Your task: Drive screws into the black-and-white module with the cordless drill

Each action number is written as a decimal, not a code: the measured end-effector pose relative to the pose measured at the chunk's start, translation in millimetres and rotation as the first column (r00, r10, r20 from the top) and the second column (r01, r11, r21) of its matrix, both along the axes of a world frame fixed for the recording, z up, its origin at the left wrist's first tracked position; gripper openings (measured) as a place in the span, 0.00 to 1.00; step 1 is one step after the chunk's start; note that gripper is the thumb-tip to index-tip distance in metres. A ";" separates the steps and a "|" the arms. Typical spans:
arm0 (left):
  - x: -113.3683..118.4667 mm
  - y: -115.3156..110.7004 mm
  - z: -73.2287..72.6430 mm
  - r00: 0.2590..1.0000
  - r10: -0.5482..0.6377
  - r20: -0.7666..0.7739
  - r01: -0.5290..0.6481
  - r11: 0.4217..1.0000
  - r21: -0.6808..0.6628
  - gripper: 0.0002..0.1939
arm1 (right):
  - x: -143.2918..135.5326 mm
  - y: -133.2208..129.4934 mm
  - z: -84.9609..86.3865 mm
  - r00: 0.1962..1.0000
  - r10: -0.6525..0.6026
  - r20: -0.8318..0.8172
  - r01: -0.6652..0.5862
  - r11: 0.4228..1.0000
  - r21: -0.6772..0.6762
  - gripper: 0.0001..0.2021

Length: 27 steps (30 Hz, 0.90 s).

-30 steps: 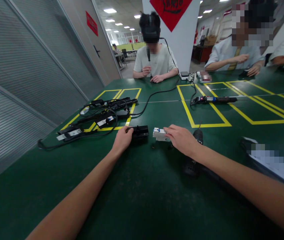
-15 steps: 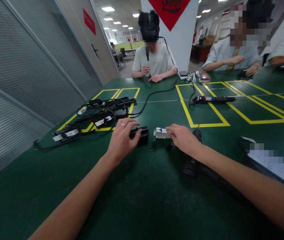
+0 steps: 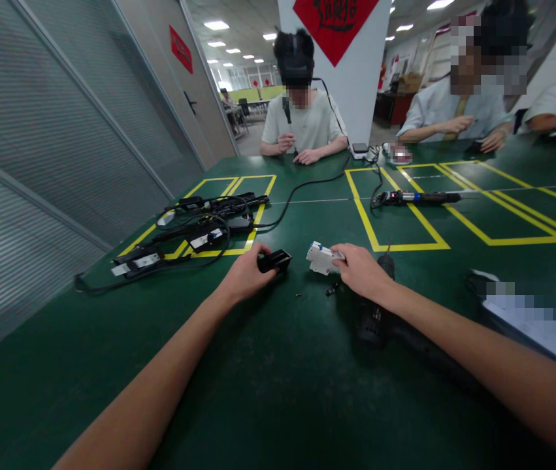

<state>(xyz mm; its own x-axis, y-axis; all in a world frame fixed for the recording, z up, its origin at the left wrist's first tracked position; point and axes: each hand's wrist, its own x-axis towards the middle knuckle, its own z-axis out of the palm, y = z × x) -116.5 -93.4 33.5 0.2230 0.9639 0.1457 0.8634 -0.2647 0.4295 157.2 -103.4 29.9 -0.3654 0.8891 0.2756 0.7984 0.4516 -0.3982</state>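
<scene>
My left hand (image 3: 245, 274) is closed around a small black rectangular housing (image 3: 278, 261), its end pointing right. Between the thumb and fingers of my right hand (image 3: 362, 269) is a white block-shaped part with blue on its top edge (image 3: 323, 258), looking like a circuit breaker. A short gap separates the two pieces. On the table below the white part lie small dark pieces (image 3: 331, 289), too small to name. A tiny brass-coloured screw (image 3: 298, 295) rests to their left. Partly under my right forearm is a black power screwdriver (image 3: 372, 320), its bit pointing away from me.
Black devices with cables (image 3: 209, 225) are heaped at the left on the green table (image 3: 258, 391). A pen-like electric tool (image 3: 422, 197) lies within yellow tape (image 3: 409, 247). A pixelated white sheet or screen (image 3: 537, 326) is at right. Two people (image 3: 302, 124) (image 3: 458, 117) work across the table.
My left hand has gripped the black housing and tilted it up. My right hand has turned the white part so its broad side faces me. The view has shifted slightly.
</scene>
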 end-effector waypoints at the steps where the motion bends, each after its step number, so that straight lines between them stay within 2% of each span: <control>1: 2.2 -2.6 2.8 1.000 0.007 -0.021 -0.007 1.000 0.016 0.21 | 0.1 0.5 -0.4 1.000 -0.008 -0.001 0.008 1.000 -0.004 0.13; 5: 11.1 -15.8 14.0 0.992 -0.039 -0.122 0.052 0.993 0.102 0.25 | 0.0 0.1 -0.5 1.000 -0.003 -0.005 0.003 1.000 -0.012 0.13; 8: -0.1 -26.0 19.9 0.986 -0.050 -0.156 0.068 0.992 0.111 0.26 | 0.3 -1.0 -0.1 1.000 0.005 -0.007 -0.005 1.000 -0.001 0.13; 10: -26.4 -33.5 21.0 0.982 0.046 -0.183 -0.028 0.995 0.101 0.28 | 0.7 -1.3 -0.3 1.000 0.007 -0.010 -0.007 1.000 0.013 0.13; 12: -66.4 -43.6 18.8 0.952 0.209 -0.222 -0.200 0.978 0.064 0.30 | 0.9 -1.3 -0.9 1.000 0.015 -0.018 -0.014 1.000 0.027 0.13; 15: -131.4 -67.2 10.6 0.888 0.398 -0.231 -0.412 0.911 -0.016 0.28 | 0.9 -0.7 -0.4 0.999 0.041 -0.036 -0.039 0.998 0.044 0.13; 18: -171.6 -97.0 3.7 0.856 0.481 -0.191 -0.507 0.854 -0.118 0.24 | -0.9 -1.0 6.1 0.995 0.078 -0.063 -0.074 0.996 0.057 0.12; 20: -179.4 -113.2 2.9 0.857 0.493 -0.148 -0.513 0.841 -0.170 0.21 | -4.0 -3.8 15.9 0.990 0.113 -0.087 -0.106 0.992 0.072 0.12; 22: -177.4 -122.0 4.6 0.866 0.486 -0.119 -0.500 0.843 -0.196 0.20 | -9.3 -9.9 29.2 0.981 0.159 -0.111 -0.149 0.985 0.092 0.12; 27: -169.0 -115.9 10.4 0.872 0.477 -0.109 -0.489 0.853 -0.181 0.21 | -26.6 -39.3 58.7 0.946 0.290 -0.148 -0.274 0.955 0.116 0.13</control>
